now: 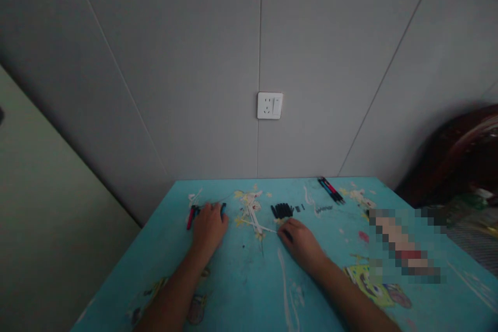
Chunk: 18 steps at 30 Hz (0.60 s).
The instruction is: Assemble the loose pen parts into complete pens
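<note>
My left hand [210, 224] lies over a group of pen barrels, its fingers stretched forward and partly apart. A red barrel [190, 217] sticks out on its left and a blue barrel [223, 209] on its right; the others are mostly covered. My right hand [299, 237] is closed in a pinch at the end of a thin white pen refill [267, 229], which slants across to the left. More white refills [252, 215] lie between the hands. Just beyond my right fingers is a row of short black pen parts [282, 210].
Small black pieces [298, 208] and what look like springs [324, 209] lie right of the black parts. Several whole pens [330, 190] rest near the back edge. A blurred-out patch [404, 246] covers something at right. A wall with a socket [270, 106] borders the blue table [249, 280].
</note>
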Available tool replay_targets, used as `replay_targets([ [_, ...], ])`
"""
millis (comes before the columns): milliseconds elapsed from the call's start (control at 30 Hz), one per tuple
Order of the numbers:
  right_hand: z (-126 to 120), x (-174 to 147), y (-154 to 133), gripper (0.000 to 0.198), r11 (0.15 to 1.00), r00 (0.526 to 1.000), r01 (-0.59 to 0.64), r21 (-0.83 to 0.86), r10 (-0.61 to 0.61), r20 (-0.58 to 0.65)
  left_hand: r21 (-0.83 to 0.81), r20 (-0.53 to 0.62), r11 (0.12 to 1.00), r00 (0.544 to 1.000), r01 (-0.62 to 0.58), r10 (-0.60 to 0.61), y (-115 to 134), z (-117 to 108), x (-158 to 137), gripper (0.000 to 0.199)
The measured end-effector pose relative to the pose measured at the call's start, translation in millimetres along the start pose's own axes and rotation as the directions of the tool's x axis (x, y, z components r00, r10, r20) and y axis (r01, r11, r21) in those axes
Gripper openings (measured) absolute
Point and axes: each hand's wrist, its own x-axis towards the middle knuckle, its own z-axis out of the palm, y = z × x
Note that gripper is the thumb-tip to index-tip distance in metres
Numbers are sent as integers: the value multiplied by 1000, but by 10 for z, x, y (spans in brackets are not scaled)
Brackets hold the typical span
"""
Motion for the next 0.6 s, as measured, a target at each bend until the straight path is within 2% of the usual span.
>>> replay_targets([
  [133, -43, -3, 43, 22, 999, 1000, -9, 50, 8, 10, -11, -35, 1000, 999, -10, 9, 34, -19, -8, 34],
  [267, -45, -2, -3, 23, 997, 999, 48, 60, -49, 17, -50, -60, 999, 998, -22, 19, 57, -2, 16, 29],
  [400, -43, 1, -45, 20, 995, 997, 77, 66, -79, 21, -176, -129, 980, 989, -89, 66, 86, -27, 45, 21],
  [500, -46, 8, -48, 18, 996, 998, 59, 71, -61, 20, -350, -214, 914, 967, -205, 136, 128, -84, 43, 20],
  [600, -46, 13, -40, 18, 996, 998, 54, 67, -56, 27, -513, -313, 790, 931, -335, 191, 182, -124, -6, 18],
])
